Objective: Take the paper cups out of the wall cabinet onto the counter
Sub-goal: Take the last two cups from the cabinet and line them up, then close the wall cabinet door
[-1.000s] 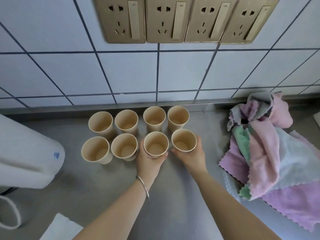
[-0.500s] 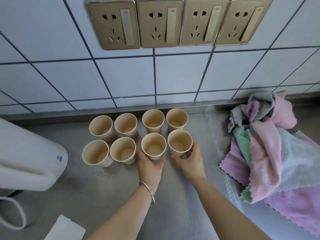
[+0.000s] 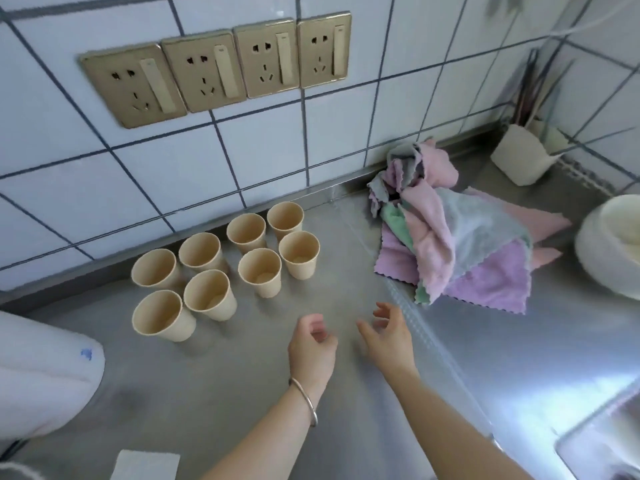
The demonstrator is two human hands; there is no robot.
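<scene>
Several beige paper cups (image 3: pixel 259 271) stand upright in two rows on the steel counter (image 3: pixel 346 393), close to the tiled wall. My left hand (image 3: pixel 311 344), with a bracelet on its wrist, hovers in front of the cups with its fingers loosely curled and nothing in it. My right hand (image 3: pixel 388 332) is beside it, fingers apart and empty. Both hands are clear of the nearest cups (image 3: pixel 299 252). The wall cabinet is out of view.
A heap of pink, purple and grey cloths (image 3: pixel 457 244) lies right of the cups. A white holder with sticks (image 3: pixel 519 157) stands in the back corner, a white bowl (image 3: pixel 613 247) at right, a white appliance (image 3: pixel 41 375) at left, a sink edge (image 3: pixel 602 441) bottom right.
Both hands have let go of the two front right cups and drawn back toward me. The view has swung up and to the right.
</scene>
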